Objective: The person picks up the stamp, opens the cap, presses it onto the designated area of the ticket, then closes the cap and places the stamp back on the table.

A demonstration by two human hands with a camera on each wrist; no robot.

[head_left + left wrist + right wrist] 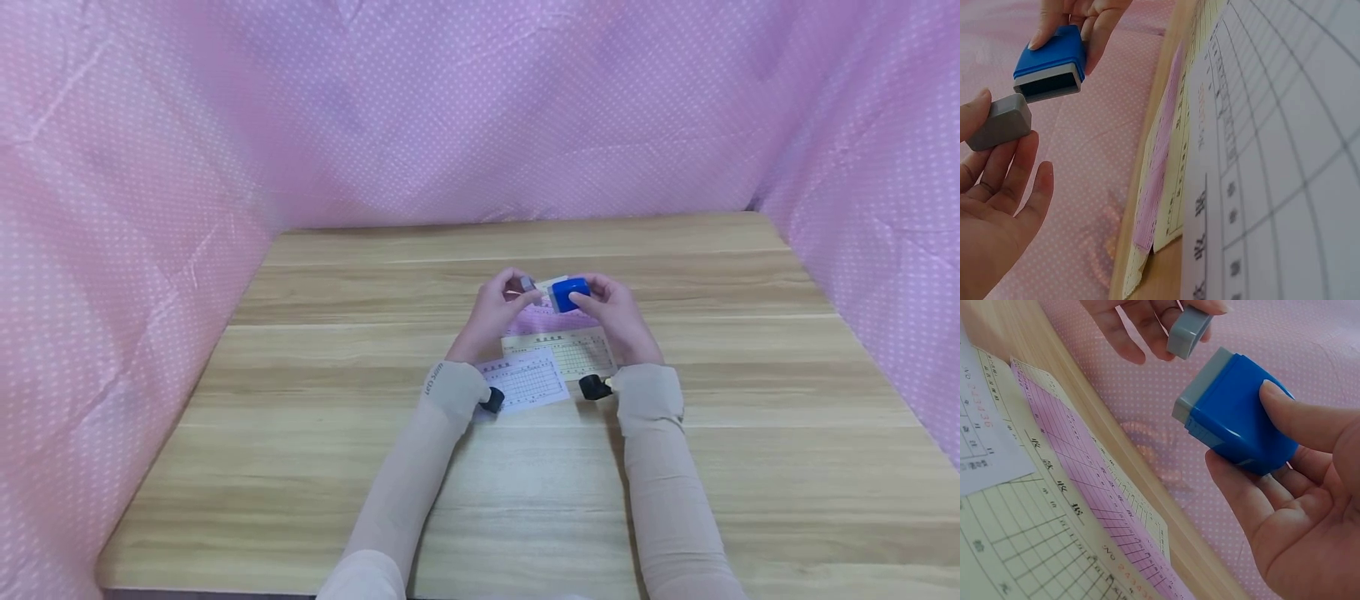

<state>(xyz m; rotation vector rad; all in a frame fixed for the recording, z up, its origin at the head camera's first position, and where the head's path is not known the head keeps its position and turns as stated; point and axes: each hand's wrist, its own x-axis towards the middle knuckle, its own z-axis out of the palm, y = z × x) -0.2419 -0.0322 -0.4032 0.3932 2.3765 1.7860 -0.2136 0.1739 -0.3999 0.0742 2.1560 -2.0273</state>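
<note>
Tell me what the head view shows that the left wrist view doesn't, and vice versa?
Only the head view: the left sleeve and right sleeve, with a black device at each wrist.

Only the left wrist view: the dark face inside the blue stamp's gray rim, and faint red printing on the white slip.

Both: the left grip pinching the gray cap, the right grip holding the stamp, white, yellow and pink slips, wooden table, pink dotted cloth.

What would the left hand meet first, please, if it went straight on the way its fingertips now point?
The left hand, with its grey cap leading, would probably meet the blue stamp in the right hand, though depth is hard to judge.
</note>
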